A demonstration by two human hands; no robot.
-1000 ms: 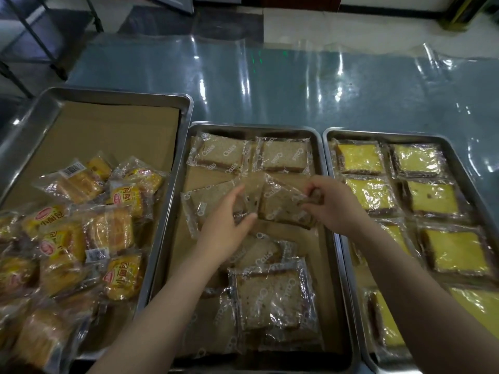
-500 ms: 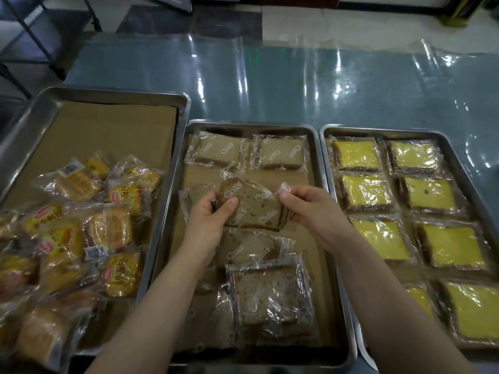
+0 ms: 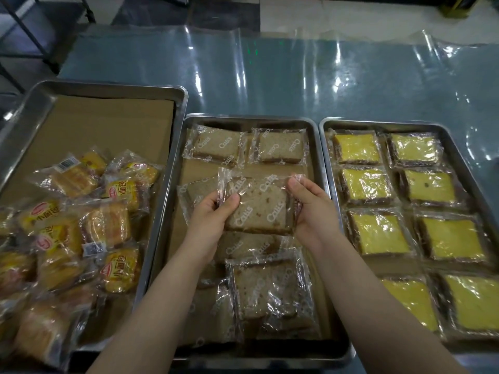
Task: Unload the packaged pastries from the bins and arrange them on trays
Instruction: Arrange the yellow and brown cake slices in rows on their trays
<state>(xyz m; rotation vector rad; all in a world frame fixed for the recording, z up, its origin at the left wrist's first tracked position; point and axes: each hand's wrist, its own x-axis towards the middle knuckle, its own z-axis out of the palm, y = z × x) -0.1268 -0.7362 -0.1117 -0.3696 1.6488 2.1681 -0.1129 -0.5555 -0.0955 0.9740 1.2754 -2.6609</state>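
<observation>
left hand (image 3: pixel 213 214) had thumb curled on the brown cake pack (image 3: pixel 259 211), left edge | right hand (image 3: pixel 310 209) gripped the right edge | pack sat over the middle tray (image 3: pixel 251 118), above other brown slices (image 3: pixel 270 290) | yellow slices (image 3: pixel 364 182) lined up in right tray (image 3: pixel 378 125)

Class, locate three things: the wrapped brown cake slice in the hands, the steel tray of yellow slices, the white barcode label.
wrapped brown cake slice (image 3: pixel 260 211): head view, top face centre.
steel tray of yellow slices (image 3: pixel 378 124): head view, far rim.
white barcode label (image 3: pixel 66 165): head view, label's middle.
</observation>
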